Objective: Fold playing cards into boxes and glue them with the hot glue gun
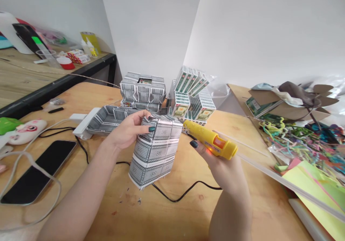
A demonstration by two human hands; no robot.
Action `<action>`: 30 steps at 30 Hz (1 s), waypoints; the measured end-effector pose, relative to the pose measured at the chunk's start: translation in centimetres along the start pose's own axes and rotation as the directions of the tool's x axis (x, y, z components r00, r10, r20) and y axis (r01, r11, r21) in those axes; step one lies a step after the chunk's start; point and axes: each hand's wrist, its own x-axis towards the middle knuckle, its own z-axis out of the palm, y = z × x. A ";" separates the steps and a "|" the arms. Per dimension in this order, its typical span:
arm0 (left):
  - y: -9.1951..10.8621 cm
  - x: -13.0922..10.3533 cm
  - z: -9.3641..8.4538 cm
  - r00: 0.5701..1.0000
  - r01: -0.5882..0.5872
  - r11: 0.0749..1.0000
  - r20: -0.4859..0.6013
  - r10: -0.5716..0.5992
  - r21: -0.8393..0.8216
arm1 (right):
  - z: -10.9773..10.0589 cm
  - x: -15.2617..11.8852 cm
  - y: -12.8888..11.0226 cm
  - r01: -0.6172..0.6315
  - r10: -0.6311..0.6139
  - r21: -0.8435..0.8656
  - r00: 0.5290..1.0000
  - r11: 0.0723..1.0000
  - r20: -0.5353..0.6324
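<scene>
My left hand [136, 128] grips the top edge of a box covered in playing cards [156, 153], its thumb across the near corner. The box stands tilted above the wooden table, grey card backs outward. My right hand [218, 165] is wrapped round a yellow hot glue gun [210, 140] with a small orange light lit. A long clear glue stick [285, 183] trails from its rear. The gun's nozzle points at the box's upper right edge; I cannot tell whether it touches. Behind the left hand lies an open tray made of cards [107, 118].
Stacked card-covered boxes [142, 90] and several packs of playing cards [192, 93] stand at the back. A phone [40, 172] and cables lie on the left. Colourful scraps [296, 140], yellow paper [312, 187] and a cardboard box [283, 100] fill the right. A black cord [185, 198] crosses the table.
</scene>
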 end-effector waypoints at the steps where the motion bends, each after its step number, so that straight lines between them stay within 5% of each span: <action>1: 0.1 0.0 0.1 1.000 0.001 1.000 0.001 -0.001 -0.001 | 0.0 0.0 0.0 -0.009 0.009 -0.003 1.000 1.000 -0.007; 20: 0.3 -0.4 1.0 0.999 -0.001 1.000 -0.037 0.002 0.013 | -0.9 0.9 1.5 -0.064 0.063 -0.023 0.997 0.998 -0.054; 26: 0.2 -0.3 0.7 0.996 -0.007 0.999 -0.087 0.010 0.033 | -1.8 1.9 5.8 -0.275 0.279 0.131 0.960 0.952 -0.012; 30: 0.1 -0.3 0.9 0.994 -0.023 1.000 -0.110 0.025 0.017 | -1.4 1.3 10.1 -0.408 0.405 0.397 0.909 0.822 0.097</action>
